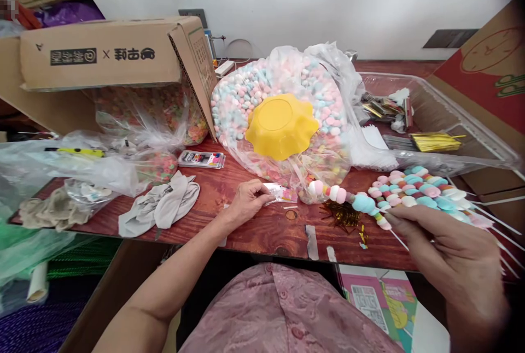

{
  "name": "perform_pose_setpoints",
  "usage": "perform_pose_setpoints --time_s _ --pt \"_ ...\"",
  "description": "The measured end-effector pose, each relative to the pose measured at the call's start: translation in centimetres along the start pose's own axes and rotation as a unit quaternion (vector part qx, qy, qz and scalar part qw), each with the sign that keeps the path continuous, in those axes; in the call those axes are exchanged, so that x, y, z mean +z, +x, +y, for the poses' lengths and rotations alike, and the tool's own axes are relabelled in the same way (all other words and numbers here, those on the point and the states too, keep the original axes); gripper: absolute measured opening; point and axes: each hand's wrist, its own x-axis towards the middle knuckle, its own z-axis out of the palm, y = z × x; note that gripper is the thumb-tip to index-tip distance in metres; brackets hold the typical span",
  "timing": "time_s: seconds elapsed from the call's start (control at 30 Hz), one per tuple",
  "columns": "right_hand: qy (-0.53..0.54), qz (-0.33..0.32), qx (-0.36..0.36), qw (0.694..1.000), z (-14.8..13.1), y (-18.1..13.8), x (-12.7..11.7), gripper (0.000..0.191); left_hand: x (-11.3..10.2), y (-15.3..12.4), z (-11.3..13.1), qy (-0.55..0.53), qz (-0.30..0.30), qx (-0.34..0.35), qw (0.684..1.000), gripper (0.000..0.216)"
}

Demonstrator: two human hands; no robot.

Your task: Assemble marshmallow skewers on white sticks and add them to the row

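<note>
My left hand [249, 203] is pinched on the end of a small clear plastic wrapper [284, 193] with pink print, just above the table. In my right hand [445, 246] is a marshmallow skewer [365, 204] with pink, white and blue pieces, gripped by its stick at the lower end. The skewer's far tip points left toward the wrapper; whether it touches it I cannot tell. Beyond my right hand lies a stack of similar marshmallow skewers [422, 192], their white sticks pointing right. Gold metallic ties [342, 215] lie under the held skewer.
Behind stands a large clear bag of marshmallows [238, 90] with a yellow wavy-edged bowl [281, 126] upside down on it. An open cardboard box [110, 52] is at left, a clear plastic bin [455, 107] at right. Grey cloth [164, 205] lies near the front edge.
</note>
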Motion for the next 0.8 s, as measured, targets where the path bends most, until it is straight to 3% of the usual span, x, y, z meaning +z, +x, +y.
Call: perform_pose_setpoints --time_s 0.07,0.2,0.4,0.67,0.8 --pt "0.032 0.006 0.011 0.999 -0.3 -0.8 0.9 0.011 0.2 -0.1 0.8 -0.023 -0.001 -0.006 1.000 0.013" --pt "0.053 -0.010 -0.036 0.998 -0.4 -1.3 1.9 0.015 0.7 -0.3 2.3 -0.054 0.004 -0.008 0.998 0.017" --pt "0.013 -0.036 -0.147 0.988 1.0 -1.3 0.7 0.025 1.2 -0.9 3.1 -0.068 0.005 -0.037 0.997 0.024" --pt "-0.058 -0.109 -0.200 0.972 1.2 -0.3 -0.1 0.026 1.9 -1.4 3.9 -0.011 -0.039 0.090 0.995 0.016" --pt "-0.045 -0.103 -0.221 0.969 0.9 0.3 0.2 0.029 2.0 -1.4 4.3 -0.035 -0.076 0.078 0.993 0.012"
